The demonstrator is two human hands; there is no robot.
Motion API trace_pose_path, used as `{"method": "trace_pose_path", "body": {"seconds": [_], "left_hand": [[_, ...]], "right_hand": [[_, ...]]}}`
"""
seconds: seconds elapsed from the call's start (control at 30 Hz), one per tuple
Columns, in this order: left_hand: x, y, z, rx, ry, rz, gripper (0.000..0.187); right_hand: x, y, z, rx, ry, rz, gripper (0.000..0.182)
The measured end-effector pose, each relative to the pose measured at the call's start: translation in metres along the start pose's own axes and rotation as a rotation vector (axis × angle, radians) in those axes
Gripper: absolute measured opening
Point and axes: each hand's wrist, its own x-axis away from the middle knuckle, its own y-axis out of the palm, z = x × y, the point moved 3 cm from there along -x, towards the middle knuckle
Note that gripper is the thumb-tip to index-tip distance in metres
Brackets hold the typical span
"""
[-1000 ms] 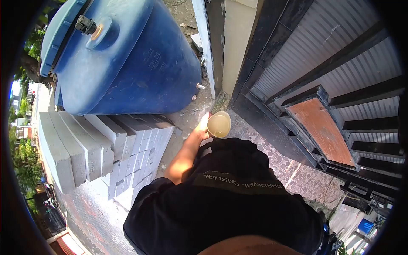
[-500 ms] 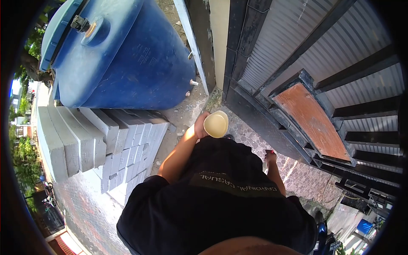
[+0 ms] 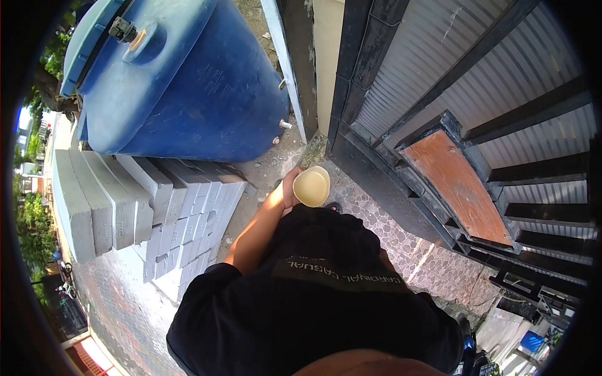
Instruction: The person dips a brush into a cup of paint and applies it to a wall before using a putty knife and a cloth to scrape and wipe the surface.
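My left hand (image 3: 290,188) holds a pale yellow, round-rimmed container (image 3: 311,187) by its side, in front of the dark shirt. Its open top faces up, and I see no contents. The fingers beneath it are mostly hidden. Of my right arm only a small strip shows beside the shirt; my right hand is out of sight.
A big blue tank (image 3: 207,88) stands at the upper left, above stacked grey blocks (image 3: 135,207). A black metal gate (image 3: 392,182) with an orange-brown panel (image 3: 456,185) is on the right. Patterned stone paving (image 3: 401,241) lies below. A blue-and-black vehicle shows at the lower right.
The container and my left hand have shifted slightly left. My right hand, earlier visible beside the shirt at the right, has gone out of sight. The view has turned a little.
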Motion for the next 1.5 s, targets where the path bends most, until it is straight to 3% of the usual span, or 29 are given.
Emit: {"method": "trace_pose_path", "body": {"seconds": [0.17, 0.23, 0.3, 0.37, 0.47, 0.53, 0.6, 0.67, 0.7, 0.8, 0.9, 1.03, 1.13, 1.23, 1.37, 1.43, 1.5], "left_hand": [[-0.009, -0.006, 0.006, 0.003, -0.032, -0.007, 0.042], [-0.007, 0.008, 0.017, -0.034, -0.021, -0.046, 0.041], [-0.016, 0.013, 0.022, -0.048, -0.022, -0.071, 0.041], [-0.024, 0.012, 0.024, -0.039, -0.046, -0.103, 0.039], [-0.056, -0.005, 0.017, -0.023, -0.015, -0.142, 0.037], [-0.052, 0.009, 0.016, -0.115, -0.075, -0.01, 0.036], [-0.063, 0.004, 0.014, -0.089, -0.085, -0.082, 0.036], [-0.061, 0.012, 0.016, -0.075, -0.118, -0.125, 0.039], [-0.051, 0.03, 0.021, -0.026, -0.124, -0.017, 0.039], [-0.059, 0.025, 0.016, -0.062, -0.132, -0.13, 0.052], [-0.07, 0.032, 0.013, -0.088, -0.18, -0.183, 0.051], [-0.079, 0.049, 0.004, -0.145, -0.213, -0.149, 0.048], [-0.083, 0.06, -0.002, -0.148, -0.239, -0.16, 0.048], [-0.085, 0.069, -0.005, -0.139, -0.268, -0.179, 0.051], [-0.08, 0.073, -0.01, -0.184, -0.271, -0.151, 0.056], [-0.074, 0.076, -0.011, -0.201, -0.278, -0.121, 0.057], [-0.07, 0.074, -0.012, -0.214, -0.28, -0.087, 0.058]], "right_hand": [[0.019, 0.006, -0.013, 0.614, -0.246, -0.042, 0.038], [0.025, -0.02, -0.028, -0.21, 0.019, 0.134, 0.034], [0.012, -0.026, -0.03, -0.101, -0.113, 0.234, 0.04], [0.034, -0.065, -0.068, -0.171, 0.13, 0.419, 0.047], [0.008, -0.055, -0.034, -0.427, 0.202, 0.525, 0.046], [0.018, -0.069, -0.04, -0.539, 0.238, 0.541, 0.047], [0.066, -0.108, -0.09, -1.052, 0.253, 0.565, 0.049], [0.089, -0.131, -0.101, -1.234, 0.202, 0.599, 0.052], [0.104, -0.145, -0.11, -1.359, 0.15, 0.607, 0.055], [0.149, -0.186, -0.139, -1.657, 0.061, 0.673, 0.056], [0.181, -0.213, -0.159, -1.933, -0.056, 0.592, 0.038], [0.205, -0.224, -0.179, -2.041, -0.177, 0.583, 0.022], [0.214, -0.225, -0.193, -2.293, -0.46, 0.349, 0.017], [0.221, -0.225, -0.21, -2.461, -0.45, 0.288, 0.02], [0.222, -0.221, -0.219, -2.462, -0.529, 0.157, 0.018], [0.222, -0.217, -0.224, -2.462, -0.507, 0.163, 0.018], [0.22, -0.215, -0.226, -2.184, -0.411, 0.332, 0.018]]}}
